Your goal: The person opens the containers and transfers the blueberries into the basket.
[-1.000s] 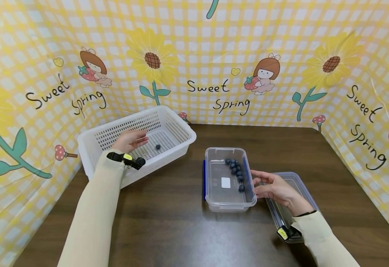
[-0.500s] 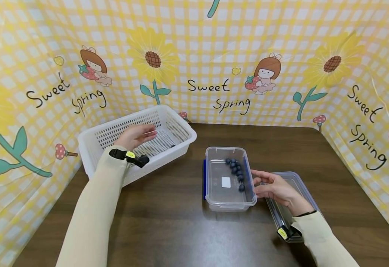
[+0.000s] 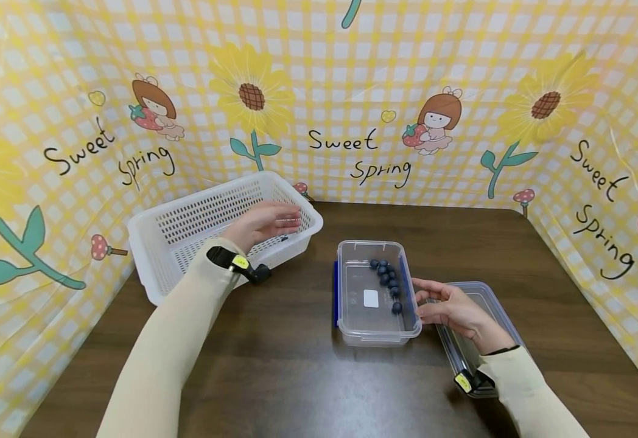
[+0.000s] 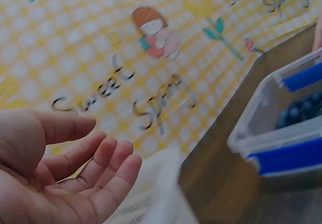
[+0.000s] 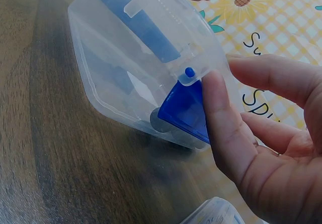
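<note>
On the surface (image 3: 275, 365), the basket (image 3: 204, 210) is standing left of the clear container (image 3: 371, 334), the lid (image 3: 467, 350) right. Over the basket I'm hovering the left hand (image 3: 264, 224), empty, loosely curved; with the right hand (image 3: 453, 309) I'm pinching the container's side. Blueberries (image 3: 388, 284) are lying inside.

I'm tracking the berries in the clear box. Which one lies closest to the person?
The blueberry at the near end of the line in the clear box; the other berries all lie farther back.
</note>
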### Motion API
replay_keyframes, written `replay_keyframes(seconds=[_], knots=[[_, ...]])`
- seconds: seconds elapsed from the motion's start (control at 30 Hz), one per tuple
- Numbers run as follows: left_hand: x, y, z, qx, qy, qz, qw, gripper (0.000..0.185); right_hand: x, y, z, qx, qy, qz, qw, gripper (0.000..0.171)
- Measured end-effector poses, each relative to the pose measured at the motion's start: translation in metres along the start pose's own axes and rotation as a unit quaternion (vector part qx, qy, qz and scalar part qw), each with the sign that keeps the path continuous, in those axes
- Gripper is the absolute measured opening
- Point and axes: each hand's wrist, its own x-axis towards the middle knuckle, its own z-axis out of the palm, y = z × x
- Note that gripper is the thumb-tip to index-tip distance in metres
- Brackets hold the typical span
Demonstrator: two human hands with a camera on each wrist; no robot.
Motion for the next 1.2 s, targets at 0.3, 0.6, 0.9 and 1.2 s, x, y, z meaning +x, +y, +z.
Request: replay_keyframes(seconds=[0.3,0.6,0.9,1.2], knots=[[-0.004,-0.015,0.038,0.050,-0.061,0.003,0.9969,0.035,0.001,0.001,-0.001,0.000,-0.007,-0.003,1.000,0.076],[-0.004,-0.039,0.072,0.076,-0.122,-0.022,0.9894,0.040,0.000,0.001,0.000,-0.004,-0.006,-0.004,1.000,0.074],[-0.005,-0.067,0.107,0.114,-0.164,-0.049,0.9787,0.038,0.000,-0.001,0.001,0.003,-0.005,-0.008,1.000,0.074],[-0.009,-0.097,0.137,0.160,-0.203,-0.096,0.9613,0.036,0.001,0.000,0.000,0.010,-0.011,-0.008,1.000,0.072]])
